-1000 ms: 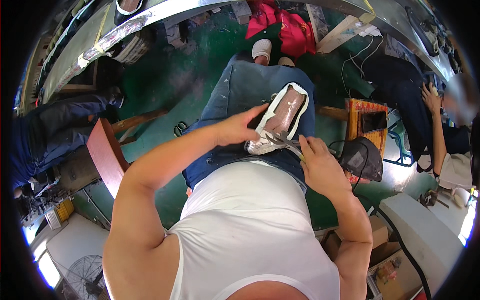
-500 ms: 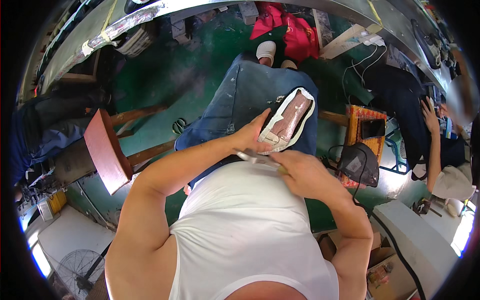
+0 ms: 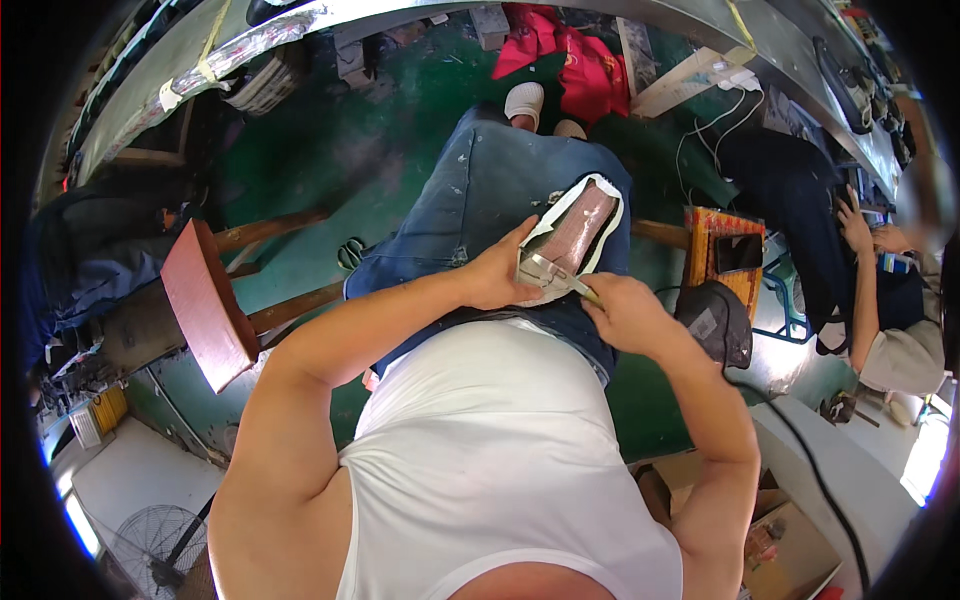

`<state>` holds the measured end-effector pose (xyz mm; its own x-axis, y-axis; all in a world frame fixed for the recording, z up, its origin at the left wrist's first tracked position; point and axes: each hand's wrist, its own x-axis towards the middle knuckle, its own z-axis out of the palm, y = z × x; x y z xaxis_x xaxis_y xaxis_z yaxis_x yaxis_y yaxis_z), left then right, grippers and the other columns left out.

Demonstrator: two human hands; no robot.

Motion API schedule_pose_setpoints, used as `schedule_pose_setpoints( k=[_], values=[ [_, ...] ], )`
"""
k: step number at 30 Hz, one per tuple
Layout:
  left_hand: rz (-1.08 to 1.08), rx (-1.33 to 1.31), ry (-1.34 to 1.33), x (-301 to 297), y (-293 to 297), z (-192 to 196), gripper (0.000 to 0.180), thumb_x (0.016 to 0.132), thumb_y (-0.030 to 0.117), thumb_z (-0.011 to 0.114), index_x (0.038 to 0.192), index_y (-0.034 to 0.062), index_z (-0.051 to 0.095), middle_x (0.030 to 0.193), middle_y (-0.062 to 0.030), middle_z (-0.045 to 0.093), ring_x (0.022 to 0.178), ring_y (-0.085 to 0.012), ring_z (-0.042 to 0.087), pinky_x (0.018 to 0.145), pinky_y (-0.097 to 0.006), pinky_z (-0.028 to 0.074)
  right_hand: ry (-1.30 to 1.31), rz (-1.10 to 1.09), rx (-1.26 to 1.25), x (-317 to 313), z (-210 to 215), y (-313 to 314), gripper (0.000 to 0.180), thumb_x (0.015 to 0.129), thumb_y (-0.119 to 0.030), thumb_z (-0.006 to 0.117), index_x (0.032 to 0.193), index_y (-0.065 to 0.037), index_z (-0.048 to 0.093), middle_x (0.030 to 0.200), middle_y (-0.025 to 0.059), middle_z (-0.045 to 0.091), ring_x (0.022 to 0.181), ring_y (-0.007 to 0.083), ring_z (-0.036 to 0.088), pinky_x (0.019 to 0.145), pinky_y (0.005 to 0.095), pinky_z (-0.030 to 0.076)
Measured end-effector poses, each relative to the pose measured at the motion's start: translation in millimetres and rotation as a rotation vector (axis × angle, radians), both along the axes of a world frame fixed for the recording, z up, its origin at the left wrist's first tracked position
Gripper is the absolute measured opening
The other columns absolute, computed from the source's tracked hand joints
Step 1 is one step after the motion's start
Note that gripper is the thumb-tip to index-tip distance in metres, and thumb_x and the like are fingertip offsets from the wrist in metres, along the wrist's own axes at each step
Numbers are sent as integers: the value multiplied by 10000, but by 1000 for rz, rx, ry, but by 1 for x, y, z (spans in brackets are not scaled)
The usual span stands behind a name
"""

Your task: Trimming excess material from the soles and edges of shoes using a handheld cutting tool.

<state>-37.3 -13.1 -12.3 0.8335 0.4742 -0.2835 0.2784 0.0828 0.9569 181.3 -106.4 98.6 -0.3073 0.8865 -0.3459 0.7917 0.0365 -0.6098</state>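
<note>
On my lap lies a shoe upper [image 3: 612, 190] pulled over a last, with its sole side up. A white edge runs around the brownish, shiny bottom of the last [image 3: 580, 225]. My left hand [image 3: 497, 273] is closed around the near left side of this shoe. In my right hand [image 3: 628, 312] is a hammer [image 3: 548, 270] with a metal head and a pale handle. The hammer head rests on or just over the near end of the shoe; contact cannot be told. Fingers cover part of the shoe's near left side.
A reddish-brown stool [image 3: 207, 305] stands to my left. On my right, a patterned seat [image 3: 708, 225] bears a phone [image 3: 739, 253] and a dark bag-like object [image 3: 718, 322]. A metal-edged bench [image 3: 400, 12] crosses ahead. Another person's hand [image 3: 855, 222] is at far right.
The hammer has swung up and away from my body, from below the shoe onto its near end. My right hand moved with it. The left hand keeps its hold.
</note>
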Motion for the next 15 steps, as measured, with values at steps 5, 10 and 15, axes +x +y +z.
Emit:
schedule_pose_setpoints(
  k=[5,10,15],
  values=[
    [-70,40,59,-4,1,16,1138,744,173,795,1505,-95,-7,1543,-321,179,1446,-370,241,1174,-342,220,-3,-79,-6,3,11,-16,400,835,-79,615,1205,62,556,1067,259,622,962,416,618,858,461,491],
    [32,-292,-104,-7,1,20,925,892,296,635,1536,-35,60,1564,-222,243,1422,-293,309,1159,-333,248,-284,24,-143,-7,50,14,340,839,-101,635,1131,59,567,944,265,635,934,437,621,819,483,492],
    [701,-696,82,38,-9,37,597,1043,481,309,1445,66,460,1445,-134,484,1273,-204,488,1055,-311,368,-303,120,-142,-2,17,5,236,837,-142,629,1002,22,588,885,234,647,777,412,651,747,482,517]
  ],
)
